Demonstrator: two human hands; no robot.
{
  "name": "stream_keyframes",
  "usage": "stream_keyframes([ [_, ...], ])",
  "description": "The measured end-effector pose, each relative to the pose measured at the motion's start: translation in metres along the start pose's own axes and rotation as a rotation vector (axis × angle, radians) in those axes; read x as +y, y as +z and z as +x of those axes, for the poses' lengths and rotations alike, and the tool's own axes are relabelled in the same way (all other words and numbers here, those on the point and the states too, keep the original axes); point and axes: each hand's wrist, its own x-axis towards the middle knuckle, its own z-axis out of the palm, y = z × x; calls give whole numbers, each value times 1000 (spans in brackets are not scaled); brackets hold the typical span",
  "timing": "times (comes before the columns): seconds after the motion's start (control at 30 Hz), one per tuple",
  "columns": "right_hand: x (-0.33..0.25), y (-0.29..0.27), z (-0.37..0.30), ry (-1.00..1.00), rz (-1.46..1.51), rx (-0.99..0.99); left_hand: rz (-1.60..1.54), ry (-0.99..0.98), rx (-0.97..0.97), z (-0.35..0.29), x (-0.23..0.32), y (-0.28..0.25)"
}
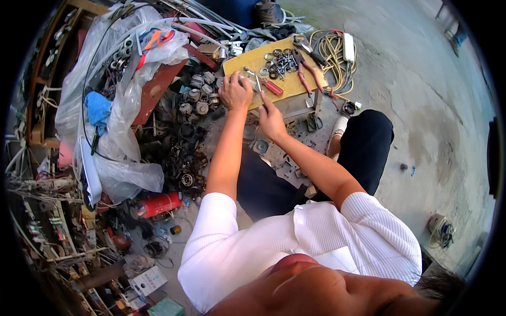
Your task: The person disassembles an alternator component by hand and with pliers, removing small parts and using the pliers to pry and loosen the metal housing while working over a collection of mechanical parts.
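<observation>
Both my hands work at the near edge of a low yellow table. My left hand is closed at the left end, its fingers around something mostly hidden that I cannot make out. Close by, my right hand is closed on a thin metal-shafted tool, whose shaft points up over the table; its handle is hidden in my fingers. A screwdriver with a red handle lies just beyond it. Farther back rest a pile of bolts and rings, red-handled pliers and a dark-handled tool.
Coiled yellowish cable with a white power strip lies right of the table. Metal motor parts heap up to the left, beside plastic sheeting and a red cylinder. Small scraps dot the floor near my legs.
</observation>
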Motion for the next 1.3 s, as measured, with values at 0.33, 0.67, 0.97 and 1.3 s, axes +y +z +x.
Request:
stream_keyframes([
  [0.33, -20, -95, 10, 112, -198, -114, -7, 16, 27, -5, -4, -1],
  [0.67, -26, -183, 68, -76, -647, 11, -100, 7, -16, -8, -5, -3],
  [0.97, -53, -135, 127, -204, -1057, 71, -33, -105, -179, -6, 1, -14],
  [1.3, -46, -134, 149, -199, -1059, -96, -347, -232, 135, 20, -20, -18],
])
